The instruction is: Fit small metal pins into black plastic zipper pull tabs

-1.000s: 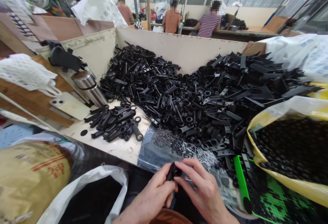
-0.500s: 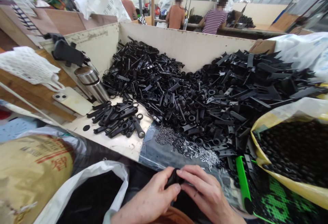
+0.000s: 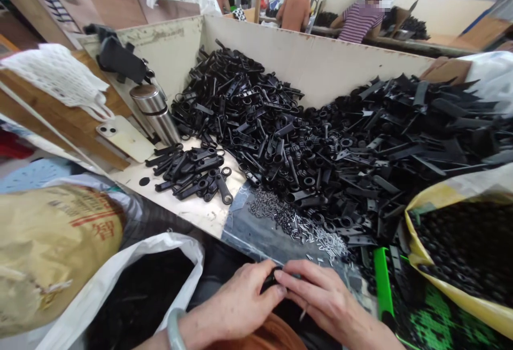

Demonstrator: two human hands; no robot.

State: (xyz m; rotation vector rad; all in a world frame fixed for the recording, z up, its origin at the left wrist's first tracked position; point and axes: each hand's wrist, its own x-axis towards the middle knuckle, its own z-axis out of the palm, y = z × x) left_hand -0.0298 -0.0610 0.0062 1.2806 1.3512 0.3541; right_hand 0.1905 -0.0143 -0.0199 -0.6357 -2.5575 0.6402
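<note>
At the front edge of the table, my left hand [image 3: 240, 297] is closed round a small black plastic part [image 3: 269, 279], most of it covered by fingers. My right hand [image 3: 326, 299] is closed too, its fingertips pressed on the same part. A thin pale metal pin [image 3: 303, 315] pokes out below the right fingers. Just beyond the hands lie scattered silver pins [image 3: 326, 242] and small dark screw-like pieces [image 3: 266, 205]. Black ring-ended handle pieces [image 3: 192, 171] sit in a loose group on the left of the table.
Behind is a large heap of black plastic parts [image 3: 248, 109]. A steel flask [image 3: 154, 112] and a phone [image 3: 124, 139] stand at left. A white sack [image 3: 192, 254] is lower left; a yellow bag of black pieces [image 3: 420, 205] and a green basket [image 3: 383, 280] are at right. Several people work behind.
The view has shifted, so the table sits further right and higher in the picture. Both hands keep hold of the black part; the pin under the right fingers now shows.
</note>
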